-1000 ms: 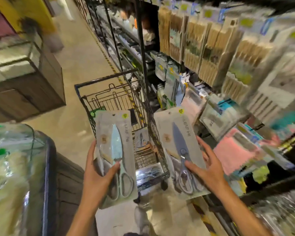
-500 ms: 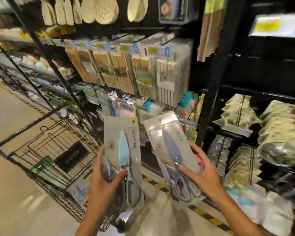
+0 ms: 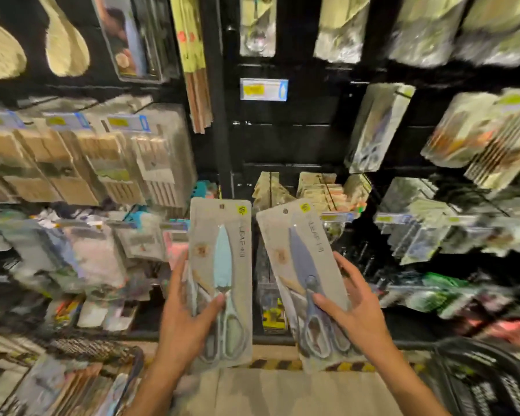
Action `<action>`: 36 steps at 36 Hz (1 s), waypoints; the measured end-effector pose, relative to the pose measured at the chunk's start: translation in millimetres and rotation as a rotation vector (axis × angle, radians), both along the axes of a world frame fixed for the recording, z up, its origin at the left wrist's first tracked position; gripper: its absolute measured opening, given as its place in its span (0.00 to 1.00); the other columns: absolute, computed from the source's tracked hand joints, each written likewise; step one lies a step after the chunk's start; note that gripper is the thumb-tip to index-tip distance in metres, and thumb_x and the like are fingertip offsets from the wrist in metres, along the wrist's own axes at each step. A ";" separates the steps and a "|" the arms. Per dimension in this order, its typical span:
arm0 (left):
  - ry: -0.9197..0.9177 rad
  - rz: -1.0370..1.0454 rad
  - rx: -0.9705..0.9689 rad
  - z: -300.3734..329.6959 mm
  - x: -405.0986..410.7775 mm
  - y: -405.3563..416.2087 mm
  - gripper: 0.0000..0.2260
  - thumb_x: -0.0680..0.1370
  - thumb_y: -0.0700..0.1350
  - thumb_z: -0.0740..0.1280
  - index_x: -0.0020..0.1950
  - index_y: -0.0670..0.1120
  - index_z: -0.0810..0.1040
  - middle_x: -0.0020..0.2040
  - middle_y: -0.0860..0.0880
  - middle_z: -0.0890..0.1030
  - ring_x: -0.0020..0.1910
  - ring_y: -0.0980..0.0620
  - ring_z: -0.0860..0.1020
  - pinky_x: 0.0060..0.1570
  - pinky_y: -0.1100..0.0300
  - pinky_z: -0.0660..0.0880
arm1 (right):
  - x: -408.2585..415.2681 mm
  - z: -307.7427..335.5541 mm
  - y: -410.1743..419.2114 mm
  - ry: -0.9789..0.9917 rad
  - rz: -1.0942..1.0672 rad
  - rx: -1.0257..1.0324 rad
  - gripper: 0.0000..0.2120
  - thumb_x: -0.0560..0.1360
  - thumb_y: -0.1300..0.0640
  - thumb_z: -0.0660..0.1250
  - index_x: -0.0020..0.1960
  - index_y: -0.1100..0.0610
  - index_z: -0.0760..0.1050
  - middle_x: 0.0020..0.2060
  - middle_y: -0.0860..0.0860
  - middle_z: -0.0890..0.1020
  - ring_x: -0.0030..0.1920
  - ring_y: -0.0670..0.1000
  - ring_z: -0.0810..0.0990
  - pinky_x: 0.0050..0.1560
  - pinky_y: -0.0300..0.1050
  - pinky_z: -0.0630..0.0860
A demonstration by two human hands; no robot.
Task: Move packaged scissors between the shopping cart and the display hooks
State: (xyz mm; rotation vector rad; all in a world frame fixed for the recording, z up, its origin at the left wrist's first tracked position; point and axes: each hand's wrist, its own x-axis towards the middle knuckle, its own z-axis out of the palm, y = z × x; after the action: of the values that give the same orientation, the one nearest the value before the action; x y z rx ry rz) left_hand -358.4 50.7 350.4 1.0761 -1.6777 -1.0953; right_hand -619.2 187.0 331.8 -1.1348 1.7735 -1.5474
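My left hand (image 3: 184, 319) grips a grey card pack of light-blue scissors (image 3: 222, 265) by its lower half, thumb across the front. My right hand (image 3: 356, 310) holds a second pack with darker blue-grey scissors (image 3: 303, 259), tilted slightly left at the top. Both packs are upright in front of the black display wall. A bare stretch of black panel with a price tag (image 3: 264, 89) is straight above them. To its right more scissors packs (image 3: 376, 130) hang on a hook. The cart's edge (image 3: 96, 349) shows at the lower left.
Packs of wooden utensils (image 3: 108, 157) hang at the left, and bagged goods (image 3: 487, 133) fill the hooks at the right. A black upright post (image 3: 219, 115) divides the wall. A dark basket (image 3: 481, 382) sits at the lower right. Yellow-black floor tape (image 3: 282, 364) runs along the shelf base.
The view has swung right from the cart to face the display wall. Both hands keep the same grip on their packs, now raised in front of the hooks.
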 end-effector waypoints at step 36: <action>0.133 -0.137 -0.156 82.1 -309.7 48.1 0.43 0.72 0.41 0.77 0.78 0.64 0.58 0.66 0.79 0.65 0.63 0.81 0.64 0.63 0.67 0.66 | -285.0 61.8 61.6 0.013 -0.170 -0.257 0.37 0.71 0.59 0.77 0.72 0.38 0.66 0.63 0.31 0.78 0.61 0.39 0.80 0.53 0.35 0.80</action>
State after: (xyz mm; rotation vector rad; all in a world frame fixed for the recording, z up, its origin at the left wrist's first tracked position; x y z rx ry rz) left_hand -668.1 98.7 432.5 0.7820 -1.7189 -1.0778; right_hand -904.1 248.6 393.6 -1.1356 1.7547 -1.9170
